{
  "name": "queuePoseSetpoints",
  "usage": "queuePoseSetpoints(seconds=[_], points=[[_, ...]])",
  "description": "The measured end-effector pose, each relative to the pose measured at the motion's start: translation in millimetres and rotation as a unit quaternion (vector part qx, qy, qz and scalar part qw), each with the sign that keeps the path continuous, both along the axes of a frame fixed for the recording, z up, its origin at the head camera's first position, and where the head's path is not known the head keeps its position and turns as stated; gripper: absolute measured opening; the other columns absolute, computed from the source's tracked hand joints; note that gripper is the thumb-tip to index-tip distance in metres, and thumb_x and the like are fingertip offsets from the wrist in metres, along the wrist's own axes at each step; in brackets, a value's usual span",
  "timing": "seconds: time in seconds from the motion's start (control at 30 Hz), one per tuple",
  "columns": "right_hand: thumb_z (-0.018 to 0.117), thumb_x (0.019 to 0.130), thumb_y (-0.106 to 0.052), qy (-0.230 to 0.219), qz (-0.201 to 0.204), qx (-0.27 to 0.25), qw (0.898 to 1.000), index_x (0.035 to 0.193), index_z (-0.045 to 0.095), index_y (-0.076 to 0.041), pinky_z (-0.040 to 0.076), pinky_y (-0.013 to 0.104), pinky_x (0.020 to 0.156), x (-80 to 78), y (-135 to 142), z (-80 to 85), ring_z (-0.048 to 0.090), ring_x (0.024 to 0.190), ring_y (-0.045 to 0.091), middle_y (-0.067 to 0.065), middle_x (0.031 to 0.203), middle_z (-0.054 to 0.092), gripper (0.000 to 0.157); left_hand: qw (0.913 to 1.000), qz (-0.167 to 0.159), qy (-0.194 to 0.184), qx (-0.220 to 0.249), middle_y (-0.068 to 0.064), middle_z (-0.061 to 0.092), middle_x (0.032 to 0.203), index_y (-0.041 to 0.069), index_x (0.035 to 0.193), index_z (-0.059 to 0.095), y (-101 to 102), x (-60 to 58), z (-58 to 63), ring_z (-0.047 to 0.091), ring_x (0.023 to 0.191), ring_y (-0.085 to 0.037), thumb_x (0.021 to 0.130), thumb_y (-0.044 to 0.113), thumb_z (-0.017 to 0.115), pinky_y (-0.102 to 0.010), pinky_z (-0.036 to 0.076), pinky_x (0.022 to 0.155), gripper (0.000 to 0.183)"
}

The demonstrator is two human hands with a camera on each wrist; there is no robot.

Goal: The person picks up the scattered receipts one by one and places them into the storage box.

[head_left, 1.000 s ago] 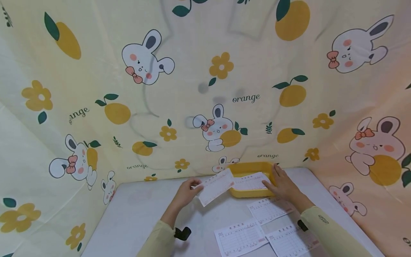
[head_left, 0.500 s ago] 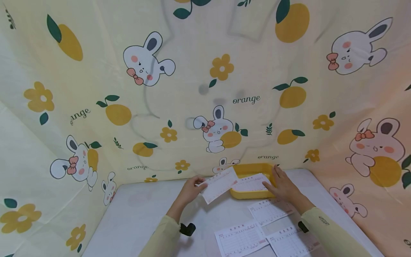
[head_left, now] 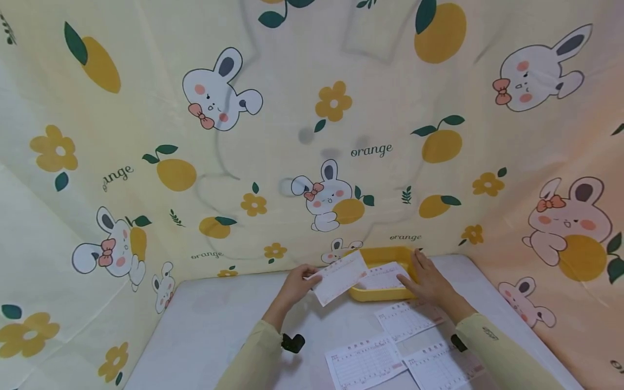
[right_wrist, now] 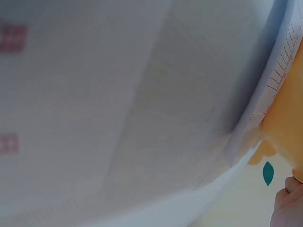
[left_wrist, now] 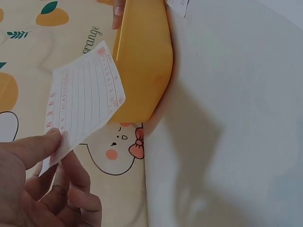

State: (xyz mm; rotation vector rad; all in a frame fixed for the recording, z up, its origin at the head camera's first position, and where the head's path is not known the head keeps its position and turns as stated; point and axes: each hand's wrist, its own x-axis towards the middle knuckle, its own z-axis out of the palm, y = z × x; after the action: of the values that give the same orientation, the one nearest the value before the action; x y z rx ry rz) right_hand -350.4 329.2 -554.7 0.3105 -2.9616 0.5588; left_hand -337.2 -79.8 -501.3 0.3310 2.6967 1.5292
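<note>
My left hand pinches a printed paper form by its near corner, thumb on top and fingers beneath. In the left wrist view the form has ruled lines and red print, and its far end overlaps the side of a yellow plastic tray. Another form lies inside the tray. My right hand grips the tray's right wall, thumb inside over that form, fingers along the outer side. Part of the hand shows in the right wrist view against the yellow plastic.
Three more printed forms lie on the white table in front of the tray: one upper form, one at lower left and one at lower right, partly under the right sleeve. A patterned curtain stands close behind the tray.
My left hand has moved right with its form, which now overlaps more of the tray's left end. The right hand and the forms on the table have stayed put.
</note>
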Motion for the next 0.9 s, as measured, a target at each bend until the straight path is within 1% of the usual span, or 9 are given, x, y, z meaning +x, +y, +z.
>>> queuePoseSetpoints(seconds=[0.17, 0.33, 0.57, 0.63, 0.73, 0.8, 0.9], points=[[0.05, 0.105, -0.069, 0.001, 0.001, -0.009, 1.0, 0.165, 0.013, 0.012, 0.017, 0.073, 0.123, -1.3, 0, 1.0, 0.013, 0.157, 0.059, 0.032, 0.175, 0.005, 0.108, 0.9999, -0.005, -0.003, 0.012, -0.01, 0.073, 0.113, 0.004, 0.119, 0.072, 6, -5.7, -2.6, 0.065, 0.09, -0.016, 0.103, 0.018, 0.074, -0.031, 0.058, 0.075, 0.021], [0.05, 0.104, -0.071, -0.003, -0.002, -0.01, 1.0, 0.165, 0.013, 0.012, 0.017, 0.072, 0.123, -1.2, 1, 0.3, 0.013, 0.157, 0.059, 0.031, 0.175, 0.006, 0.109, 0.9999, -0.004, -0.007, 0.013, -0.012, 0.073, 0.113, 0.003, 0.119, 0.072, 11, -9.0, -5.4, 0.065, 0.086, -0.015, 0.103, 0.017, 0.074, -0.032, 0.059, 0.075, 0.021], [0.047, 0.105, -0.073, -0.002, -0.002, 0.002, 1.0, 0.165, 0.013, 0.012, 0.017, 0.071, 0.124, -0.5, 0, 3.6, 0.013, 0.157, 0.059, 0.031, 0.175, 0.005, 0.11, 0.9996, 0.004, -0.026, 0.012, -0.011, 0.073, 0.114, 0.005, 0.121, 0.072, 20, -9.7, -2.5, 0.065, 0.083, -0.017, 0.104, 0.021, 0.074, -0.031, 0.056, 0.073, 0.023], [0.048, 0.105, -0.071, -0.003, -0.002, 0.001, 1.0, 0.165, 0.013, 0.013, 0.017, 0.071, 0.124, -0.6, 0, 3.9, 0.013, 0.157, 0.059, 0.031, 0.175, 0.005, 0.109, 0.9994, 0.007, -0.033, 0.012, -0.01, 0.073, 0.115, 0.006, 0.122, 0.072, 22, -10.5, -2.2, 0.065, 0.084, -0.017, 0.104, 0.022, 0.073, -0.032, 0.056, 0.075, 0.024], [0.051, 0.106, -0.067, -0.006, -0.004, 0.001, 1.0, 0.165, 0.013, 0.012, 0.017, 0.072, 0.123, -1.6, 0, 2.7, 0.013, 0.157, 0.059, 0.031, 0.175, 0.005, 0.106, 0.9991, 0.007, -0.041, 0.013, -0.008, 0.072, 0.116, 0.007, 0.124, 0.072, 25, -11.5, -3.1, 0.065, 0.086, -0.016, 0.105, 0.024, 0.073, -0.036, 0.058, 0.079, 0.026], [0.052, 0.106, -0.065, -0.008, -0.006, 0.0, 1.0, 0.165, 0.012, 0.012, 0.017, 0.072, 0.124, -2.2, 1, 1.1, 0.013, 0.158, 0.058, 0.03, 0.176, 0.004, 0.105, 0.999, 0.004, -0.041, 0.018, -0.009, 0.072, 0.116, 0.006, 0.125, 0.072, 27, -11.6, -3.7, 0.065, 0.087, -0.016, 0.105, 0.023, 0.073, -0.039, 0.059, 0.082, 0.026], [0.053, 0.106, -0.063, -0.008, -0.006, -0.001, 1.0, 0.166, 0.011, 0.011, 0.017, 0.072, 0.124, -2.3, 1, -0.8, 0.012, 0.158, 0.058, 0.03, 0.176, 0.004, 0.104, 0.9989, 0.002, -0.039, 0.024, -0.009, 0.073, 0.115, 0.005, 0.124, 0.072, 30, -11.1, -4.2, 0.065, 0.086, -0.016, 0.105, 0.022, 0.073, -0.04, 0.06, 0.082, 0.026]])
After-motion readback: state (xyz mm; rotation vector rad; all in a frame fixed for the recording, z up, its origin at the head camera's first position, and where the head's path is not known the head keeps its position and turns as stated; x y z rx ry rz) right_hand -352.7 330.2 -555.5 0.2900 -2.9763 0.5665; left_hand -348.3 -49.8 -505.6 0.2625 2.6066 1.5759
